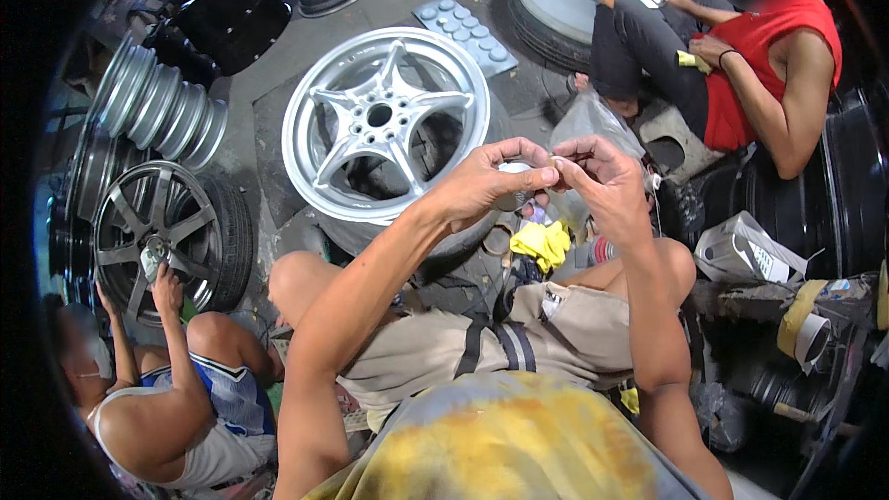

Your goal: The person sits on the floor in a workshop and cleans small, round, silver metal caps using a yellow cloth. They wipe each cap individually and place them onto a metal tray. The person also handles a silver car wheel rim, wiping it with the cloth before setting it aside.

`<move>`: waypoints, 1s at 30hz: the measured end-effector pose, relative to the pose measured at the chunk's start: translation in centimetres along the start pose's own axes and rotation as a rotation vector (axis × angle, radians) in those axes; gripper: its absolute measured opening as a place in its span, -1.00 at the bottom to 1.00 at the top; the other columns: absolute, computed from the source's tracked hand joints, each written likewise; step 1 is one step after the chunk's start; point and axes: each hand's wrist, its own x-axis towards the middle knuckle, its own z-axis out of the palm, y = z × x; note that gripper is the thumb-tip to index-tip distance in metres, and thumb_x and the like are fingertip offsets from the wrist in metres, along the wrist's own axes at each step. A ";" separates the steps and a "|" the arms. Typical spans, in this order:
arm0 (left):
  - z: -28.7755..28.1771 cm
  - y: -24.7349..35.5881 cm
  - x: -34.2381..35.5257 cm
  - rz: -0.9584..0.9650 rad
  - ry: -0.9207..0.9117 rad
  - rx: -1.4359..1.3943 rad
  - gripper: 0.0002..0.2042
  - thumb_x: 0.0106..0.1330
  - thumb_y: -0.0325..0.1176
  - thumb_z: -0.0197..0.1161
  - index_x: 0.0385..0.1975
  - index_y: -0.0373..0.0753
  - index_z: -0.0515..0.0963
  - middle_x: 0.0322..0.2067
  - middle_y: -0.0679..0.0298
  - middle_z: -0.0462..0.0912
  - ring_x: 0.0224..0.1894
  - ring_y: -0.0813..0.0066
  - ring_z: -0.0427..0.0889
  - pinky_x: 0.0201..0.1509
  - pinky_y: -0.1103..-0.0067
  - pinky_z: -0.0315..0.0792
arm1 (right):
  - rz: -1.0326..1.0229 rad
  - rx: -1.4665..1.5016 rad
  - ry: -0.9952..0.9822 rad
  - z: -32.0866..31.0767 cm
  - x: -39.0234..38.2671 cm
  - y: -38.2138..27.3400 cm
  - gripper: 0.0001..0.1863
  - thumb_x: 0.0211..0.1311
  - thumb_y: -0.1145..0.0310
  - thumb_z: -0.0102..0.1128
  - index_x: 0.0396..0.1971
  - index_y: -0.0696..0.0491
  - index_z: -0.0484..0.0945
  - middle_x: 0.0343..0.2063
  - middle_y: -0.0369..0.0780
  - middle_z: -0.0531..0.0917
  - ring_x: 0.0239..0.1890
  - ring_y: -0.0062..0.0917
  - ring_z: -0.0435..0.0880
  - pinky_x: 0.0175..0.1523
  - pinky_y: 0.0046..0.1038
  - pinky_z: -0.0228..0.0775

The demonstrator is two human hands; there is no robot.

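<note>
My left hand [495, 176] is closed round a small, pale, rounded object [512, 193], mostly hidden by the fingers; its kind cannot be told. Close beside it, my right hand [602, 176] has thumb and fingers pinched together at a tiny light bit near the left thumb tip. Both hands are raised over my lap, fingertips nearly touching. Just beyond them, a silver multi-spoke wheel rim [428, 102] lies face up and slightly tilted on a tire [454, 243]. A bright yellow cloth [541, 243] lies below my hands.
At the right, a person in red [773, 65] sits by a white rim [556, 5], holding a yellow piece. At lower left another person [176, 407] wipes a dark rim [157, 213]. A blister-like grey sheet [463, 32] lies beyond. Stacked rims [162, 102] stand left; a cluttered shelf [741, 301] stands right.
</note>
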 end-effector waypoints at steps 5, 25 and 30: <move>-0.7 4.2 -2.4 0.070 -0.010 0.015 -0.70 0.34 -0.32 0.46 -0.03 -0.27 0.59 -0.19 0.25 0.69 -0.14 0.50 0.69 -0.18 0.55 0.57 | -0.014 0.131 -0.274 1.7 3.4 -3.7 -0.83 0.41 0.49 0.28 -0.11 0.25 0.58 -0.25 -0.19 0.70 -0.28 -0.59 0.71 -0.15 -0.52 0.64; -9.2 3.2 -8.4 0.051 0.230 -0.110 -0.77 0.29 -0.24 0.51 -0.27 -0.24 0.65 -0.30 0.26 0.74 -0.25 0.59 0.68 -0.25 0.61 0.57 | 0.180 0.360 -0.679 9.5 9.6 2.8 -0.70 0.31 0.46 0.41 -0.01 0.21 0.60 -0.08 -0.26 0.66 -0.02 -0.61 0.64 0.10 -0.47 0.51; -9.9 3.9 -8.6 0.116 0.316 0.013 -0.80 0.27 -0.31 0.52 -0.32 -0.26 0.64 -0.28 0.25 0.71 -0.25 0.58 0.67 -0.26 0.61 0.57 | 0.195 0.343 -0.580 11.3 9.2 1.5 -0.68 0.36 0.46 0.35 0.07 0.20 0.60 -0.04 -0.24 0.67 -0.02 -0.61 0.64 0.03 -0.49 0.51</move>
